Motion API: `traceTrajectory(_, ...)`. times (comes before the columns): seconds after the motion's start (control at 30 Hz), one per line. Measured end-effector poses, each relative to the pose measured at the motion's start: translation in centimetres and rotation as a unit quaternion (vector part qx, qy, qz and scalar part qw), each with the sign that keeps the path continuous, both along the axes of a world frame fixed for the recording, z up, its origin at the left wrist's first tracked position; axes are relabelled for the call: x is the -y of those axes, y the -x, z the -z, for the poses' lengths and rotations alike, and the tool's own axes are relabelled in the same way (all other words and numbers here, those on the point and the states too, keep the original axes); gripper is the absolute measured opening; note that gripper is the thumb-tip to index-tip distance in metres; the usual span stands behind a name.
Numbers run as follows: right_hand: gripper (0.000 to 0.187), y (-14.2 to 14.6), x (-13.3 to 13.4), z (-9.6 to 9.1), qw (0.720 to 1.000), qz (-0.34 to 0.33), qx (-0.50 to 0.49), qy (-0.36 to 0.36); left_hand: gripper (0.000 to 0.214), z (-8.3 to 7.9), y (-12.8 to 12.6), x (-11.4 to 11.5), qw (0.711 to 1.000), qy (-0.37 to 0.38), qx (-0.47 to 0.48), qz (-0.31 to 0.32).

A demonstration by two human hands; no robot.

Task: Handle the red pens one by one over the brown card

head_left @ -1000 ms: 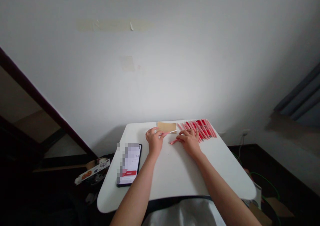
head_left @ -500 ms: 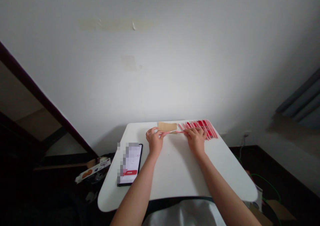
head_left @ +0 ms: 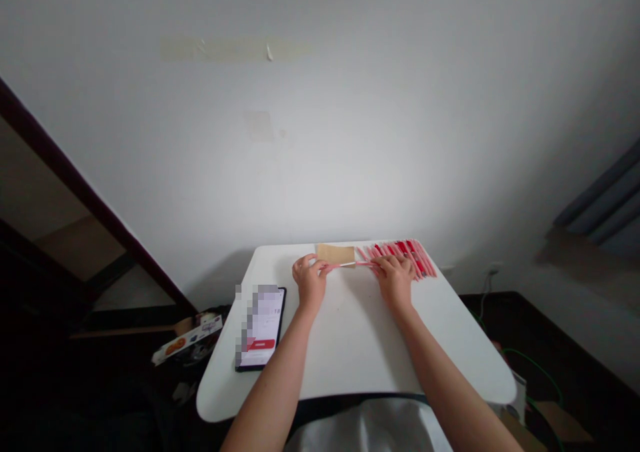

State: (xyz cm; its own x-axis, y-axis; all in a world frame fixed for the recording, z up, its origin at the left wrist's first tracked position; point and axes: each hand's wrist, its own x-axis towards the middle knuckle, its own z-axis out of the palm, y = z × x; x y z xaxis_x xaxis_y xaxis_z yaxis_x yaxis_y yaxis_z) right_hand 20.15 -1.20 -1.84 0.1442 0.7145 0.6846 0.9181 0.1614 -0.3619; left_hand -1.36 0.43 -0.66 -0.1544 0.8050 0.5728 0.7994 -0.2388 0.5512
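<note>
A slim pink-and-white pen (head_left: 349, 264) stretches level between my two hands above the far part of the white table (head_left: 357, 332). My left hand (head_left: 311, 280) pinches its left end, fingers bent. At its right end the fingers of my right hand (head_left: 395, 280) are closed, partly covering it. Just behind the pen lies a flat tan piece of paper or card (head_left: 334, 253). Beside and behind my right hand, a row of pink and red pens (head_left: 423, 259) lies side by side at the far right corner; my hand hides part of the row.
A phone (head_left: 263, 329) with a lit screen lies on the table's left side, near my left forearm. The wall (head_left: 320, 139) rises right behind the table. On the floor at left is a printed box (head_left: 187, 340); a green cable (head_left: 537, 365) runs at right.
Earlier, the pen's left and right parts looked slightly apart and out of line; now they form one straight line. My right hand has shifted slightly right. A phone screen number changed.
</note>
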Motion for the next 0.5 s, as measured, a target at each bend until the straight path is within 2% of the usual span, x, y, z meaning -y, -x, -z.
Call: traceTrajectory(0.5,0.015,0.78,0.17,-0.16,0.998,-0.067,0.007,0.013,0.008,-0.67,-0.51,0.62,1.000,0.011,-0.005,0.028)
